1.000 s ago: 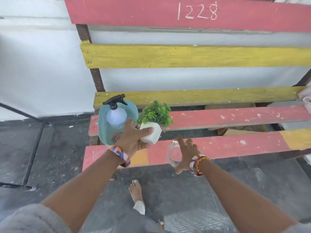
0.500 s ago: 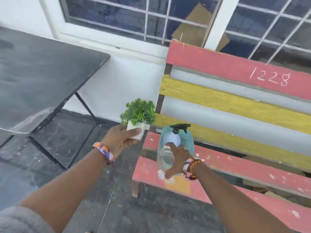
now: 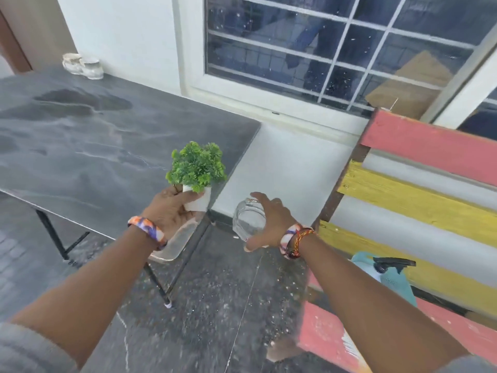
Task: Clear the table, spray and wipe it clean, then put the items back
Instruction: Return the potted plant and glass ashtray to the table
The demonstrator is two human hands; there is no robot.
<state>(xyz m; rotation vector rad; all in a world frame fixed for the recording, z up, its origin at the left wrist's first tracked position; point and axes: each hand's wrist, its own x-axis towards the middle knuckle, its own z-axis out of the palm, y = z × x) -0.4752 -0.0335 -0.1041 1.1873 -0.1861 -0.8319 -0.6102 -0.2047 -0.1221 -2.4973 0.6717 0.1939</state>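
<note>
My left hand (image 3: 168,211) grips the white pot of a small green plant (image 3: 197,168) and holds it upright above the near right corner of the dark table (image 3: 80,135). My right hand (image 3: 271,222) grips a clear glass jar (image 3: 247,220) in the air, over the floor between the table and the bench. The tabletop shows wet streaks and darker damp patches. A teal spray bottle with a black trigger (image 3: 387,273) stands on the bench seat, partly hidden behind my right forearm.
A red and yellow slatted bench (image 3: 419,189) stands at the right. Two small pale jars (image 3: 82,64) sit at the table's far edge by the wall. A barred window (image 3: 322,49) lies straight ahead. Black table legs (image 3: 158,284) reach down to the grey floor.
I have turned left from the bench toward the table. Both hands lifted the plant and the jar off the bench and carried them leftward; the spray bottle stayed on the seat.
</note>
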